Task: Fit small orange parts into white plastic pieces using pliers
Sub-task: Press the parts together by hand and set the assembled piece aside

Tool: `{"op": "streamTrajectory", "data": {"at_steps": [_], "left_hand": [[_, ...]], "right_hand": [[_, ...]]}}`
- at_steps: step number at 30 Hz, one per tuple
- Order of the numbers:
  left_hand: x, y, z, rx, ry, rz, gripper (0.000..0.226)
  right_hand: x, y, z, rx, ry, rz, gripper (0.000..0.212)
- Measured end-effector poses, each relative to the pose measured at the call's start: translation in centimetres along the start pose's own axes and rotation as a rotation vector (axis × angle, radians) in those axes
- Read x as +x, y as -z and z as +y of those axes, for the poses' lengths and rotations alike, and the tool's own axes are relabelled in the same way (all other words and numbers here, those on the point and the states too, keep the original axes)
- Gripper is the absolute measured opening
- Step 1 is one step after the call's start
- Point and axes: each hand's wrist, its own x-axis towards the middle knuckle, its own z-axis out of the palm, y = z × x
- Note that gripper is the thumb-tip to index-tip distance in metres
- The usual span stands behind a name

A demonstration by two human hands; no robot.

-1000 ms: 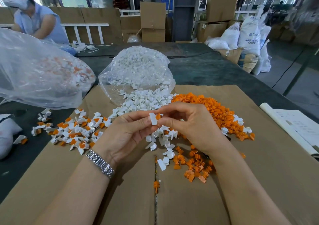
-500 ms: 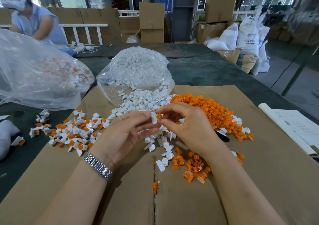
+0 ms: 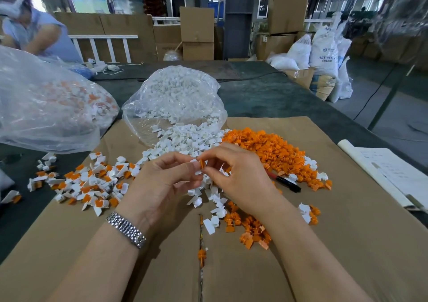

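**benchmonkey:** So what's going on at the hands? Both are up over the middle of the cardboard sheet. The left hand pinches a small white piece between thumb and fingertips, and the right hand pinches an orange part right against it. The two bits are touching, fingers of both hands curled tight on them.

**clipfitter22:** Yep, both gripping, nothing loose. Where's the stock?

**benchmonkey:** The orange pile is just beyond the right hand, and the white pile sits left of it, spilling out of a clear bag on the far side. Finished white-and-orange ones are scattered to the left, with a bigger clear bag of them further left. A few loose orange bits lie near, under the right wrist.

**clipfitter22:** Pliers?

**benchmonkey:** There's a red-and-black tool lying flat just right of the right hand, at the edge of the orange pile. Can't tell for sure what it is. Metal watch on the left wrist, paper sheets at the right edge.
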Motion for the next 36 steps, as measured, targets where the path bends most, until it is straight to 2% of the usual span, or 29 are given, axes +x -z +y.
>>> {"op": "streamTrajectory", "data": {"at_steps": [5,9,10,12,14,16,18,23,27,29,31,33,36], "left_hand": [[0.0,0.1,0.0,0.085,-0.021,0.038,0.016],[0.0,0.0,0.3,-0.024,0.004,0.045,0.016],[0.0,0.0,0.4,-0.057,0.011,0.049,0.014],[-0.1,0.1,0.6,-0.102,0.021,0.053,0.014],[-0.1,0.2,0.7,-0.116,0.025,0.057,0.013],[-0.1,0.2,0.8,-0.107,0.02,0.055,0.012],[0.0,0.3,0.8,-0.093,0.015,0.046,0.013],[0.0,0.5,0.7,-0.068,0.003,0.043,0.02],[-0.1,0.5,0.8,-0.049,-0.004,0.052,0.019],[0.0,0.5,0.8,-0.06,-0.002,0.061,0.019],[0.0,0.5,0.8,-0.076,-0.003,0.08,0.017],[0.1,0.5,0.7,-0.082,-0.012,0.093,0.012],[0.1,0.3,0.6,-0.097,-0.021,0.104,0.007]], "right_hand": [[0.0,-0.4,-0.2,-0.057,-0.009,-0.017,0.02],[0.3,0.6,-0.2,0.077,-0.118,-0.011,0.022],[0.3,1.0,0.1,0.037,-0.184,0.0,0.023],[0.3,2.0,1.2,-0.225,-0.351,0.006,0.027],[-0.1,2.7,1.9,-0.504,-0.58,-0.092,0.048],[-0.4,3.0,2.3,-0.628,-0.745,-0.224,0.066],[-0.5,2.9,2.4,-0.692,-0.78,-0.299,0.068],[-0.4,2.3,2.2,-0.761,-0.723,-0.312,0.052],[-0.2,2.5,2.1,-0.646,-0.714,-0.232,0.037],[0.0,2.7,2.1,-0.541,-0.71,-0.164,0.038],[0.2,3.2,1.5,-0.337,-0.704,-0.108,0.036],[0.6,3.7,0.6,-0.004,-0.706,-0.052,0.026],[1.0,4.0,-0.8,0.299,-0.665,-0.116,0.022]]}}
